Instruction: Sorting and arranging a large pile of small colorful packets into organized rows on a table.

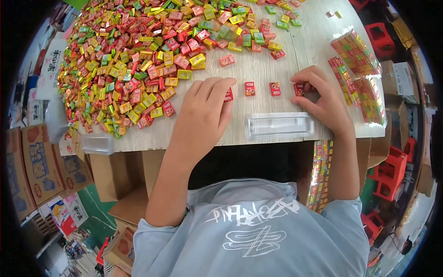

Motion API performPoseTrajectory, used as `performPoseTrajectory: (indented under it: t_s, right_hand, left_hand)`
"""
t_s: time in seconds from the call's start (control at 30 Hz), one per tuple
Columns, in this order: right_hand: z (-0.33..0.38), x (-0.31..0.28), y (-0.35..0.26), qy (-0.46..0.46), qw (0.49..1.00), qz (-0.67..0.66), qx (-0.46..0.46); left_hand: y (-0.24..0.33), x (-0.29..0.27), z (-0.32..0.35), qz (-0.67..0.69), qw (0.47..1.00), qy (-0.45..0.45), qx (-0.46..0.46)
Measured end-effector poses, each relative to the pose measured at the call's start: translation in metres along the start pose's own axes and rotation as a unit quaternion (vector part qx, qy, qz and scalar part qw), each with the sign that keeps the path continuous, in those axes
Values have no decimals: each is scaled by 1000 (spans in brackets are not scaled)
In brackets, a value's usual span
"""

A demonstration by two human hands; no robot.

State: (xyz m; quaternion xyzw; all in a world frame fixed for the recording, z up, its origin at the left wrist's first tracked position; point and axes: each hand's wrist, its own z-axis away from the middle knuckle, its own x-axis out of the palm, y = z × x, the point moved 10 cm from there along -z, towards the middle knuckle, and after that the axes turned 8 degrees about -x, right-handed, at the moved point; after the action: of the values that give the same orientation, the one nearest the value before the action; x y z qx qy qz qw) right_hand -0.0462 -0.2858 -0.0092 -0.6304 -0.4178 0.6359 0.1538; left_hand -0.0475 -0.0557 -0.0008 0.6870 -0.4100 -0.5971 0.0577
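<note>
Four small boxes would be too exact to size, but several small red packets lie in a row on the table. At the row's left end my left hand [203, 108] has its fingers bent over a red packet [229, 95], gripping it from above. Two more, a red packet [249, 88] and another red packet [275, 89], lie untouched between my hands. My right hand [326, 99] pinches the red packet [299, 89] at the right end between thumb and fingers. Just below the row, near the table's edge, sits a clear plastic tray [280, 134] with nothing in it.
A large heap of red, yellow and green packets [134, 60] covers the table's left and back. Filled clear trays [355, 53] stand at the right. Another clear tray [97, 144] lies at the left edge. Cardboard boxes [117, 173] and red stools [392, 171] surround the table.
</note>
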Motion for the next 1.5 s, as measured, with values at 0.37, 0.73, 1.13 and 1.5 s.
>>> performPoseTrajectory:
  t_s: [0.37, 0.73, 1.13, 1.5]
  right_hand:
    - [4, -2, 2, 10, 1000, -27, -13]
    - [5, -9, -14, 72, 993, 5, -92]
    - [4, -17, -10, 105, 990, 80, -52]
    - [-4, -13, -12, 84, 993, 48, -63]
  left_hand:
    - [-4, 1, -1, 6, 1000, -9, -17]
    - [-3, -17, 0, 2, 996, 87, 15]
    - [2, -12, 0, -20, 997, 71, 21]
    - [-1, -8, -1, -23, 999, 41, 10]
